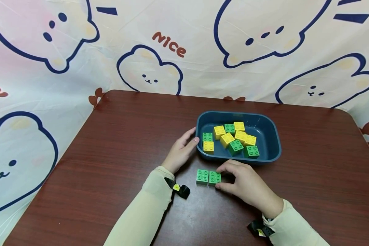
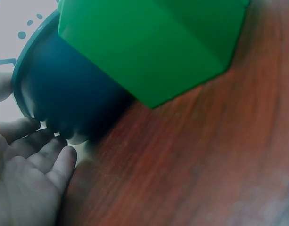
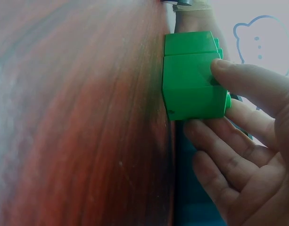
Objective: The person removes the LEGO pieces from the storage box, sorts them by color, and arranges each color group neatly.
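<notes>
Green brick (image 1: 214,178) pinched between fingers of right hand (image 1: 249,186), left hand (image 1: 179,153) loosely extended against tray (image 1: 267,136); likely aligning with 2nd green brick (image 1: 202,177), next move probably calls for level release.

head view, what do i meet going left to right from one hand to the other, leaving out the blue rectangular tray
Left hand, left green studded square brick, right green studded square brick, right hand.

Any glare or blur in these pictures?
Head view: pale sheen on the brown wooden table near bottom centre, highlights inside the blue rounded plastic tray; left wrist view: grain soft, whitish haze lower right; right wrist view: table blurred toward the left, white printed cloth washed out.
</notes>
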Motion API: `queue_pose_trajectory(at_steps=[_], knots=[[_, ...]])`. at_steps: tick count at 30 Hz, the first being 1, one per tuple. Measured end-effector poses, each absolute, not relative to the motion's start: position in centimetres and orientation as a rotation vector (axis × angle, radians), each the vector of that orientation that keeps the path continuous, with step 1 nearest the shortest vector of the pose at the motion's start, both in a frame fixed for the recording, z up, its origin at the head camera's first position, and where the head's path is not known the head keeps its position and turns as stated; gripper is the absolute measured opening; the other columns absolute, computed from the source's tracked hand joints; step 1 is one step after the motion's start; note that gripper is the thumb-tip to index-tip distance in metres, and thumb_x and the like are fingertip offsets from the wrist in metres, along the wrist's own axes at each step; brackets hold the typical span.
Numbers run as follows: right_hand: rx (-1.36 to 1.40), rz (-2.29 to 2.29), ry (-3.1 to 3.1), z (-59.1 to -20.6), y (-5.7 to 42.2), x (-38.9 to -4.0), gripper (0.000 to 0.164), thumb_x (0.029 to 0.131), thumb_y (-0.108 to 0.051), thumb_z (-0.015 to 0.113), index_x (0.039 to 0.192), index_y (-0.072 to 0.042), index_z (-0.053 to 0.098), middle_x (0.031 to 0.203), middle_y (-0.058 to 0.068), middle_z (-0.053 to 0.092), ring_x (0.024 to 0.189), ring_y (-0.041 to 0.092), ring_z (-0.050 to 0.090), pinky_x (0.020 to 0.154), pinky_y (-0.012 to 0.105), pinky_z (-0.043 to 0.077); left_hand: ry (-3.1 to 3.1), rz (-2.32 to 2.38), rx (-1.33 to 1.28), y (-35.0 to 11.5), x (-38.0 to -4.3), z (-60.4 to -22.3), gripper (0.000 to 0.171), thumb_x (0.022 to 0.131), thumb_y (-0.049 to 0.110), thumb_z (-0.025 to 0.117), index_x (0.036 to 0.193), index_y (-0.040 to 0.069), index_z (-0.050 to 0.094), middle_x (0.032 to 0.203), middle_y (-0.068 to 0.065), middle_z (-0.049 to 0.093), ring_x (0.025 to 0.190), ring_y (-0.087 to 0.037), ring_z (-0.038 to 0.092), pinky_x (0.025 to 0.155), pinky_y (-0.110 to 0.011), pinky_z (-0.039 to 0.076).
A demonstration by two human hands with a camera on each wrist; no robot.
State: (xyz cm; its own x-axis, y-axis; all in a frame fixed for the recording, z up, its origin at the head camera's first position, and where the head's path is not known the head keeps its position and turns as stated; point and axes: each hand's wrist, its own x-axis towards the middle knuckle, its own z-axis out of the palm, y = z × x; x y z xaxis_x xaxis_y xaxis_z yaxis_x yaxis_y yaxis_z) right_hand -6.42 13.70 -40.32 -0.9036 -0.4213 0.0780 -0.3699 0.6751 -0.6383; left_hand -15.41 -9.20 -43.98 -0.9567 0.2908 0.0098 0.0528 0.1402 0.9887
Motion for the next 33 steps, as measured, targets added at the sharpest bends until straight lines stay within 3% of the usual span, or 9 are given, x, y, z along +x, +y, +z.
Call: queue_pose_trajectory(at_steps=[33], knots=[[-0.716, -1.05, 2.826, -40.48, 13.49, -6.4, 0.03, 0.078, -0.022, 0.088, 0.104, -0.023, 0.073, 0.105, -0.015, 0.067, 0.095, 0.005, 0.062, 0.083, 0.033, 0.054, 2.246, 1.916, 0.339, -9.11, -15.53, -44.34, 0.051, 0.105, 0.032, 0.053, 0.153, 0.017, 0.044, 0.154, 0.001, 0.044, 0.144, -0.014, 0.034, 0.118, -0.044, 0.026]])
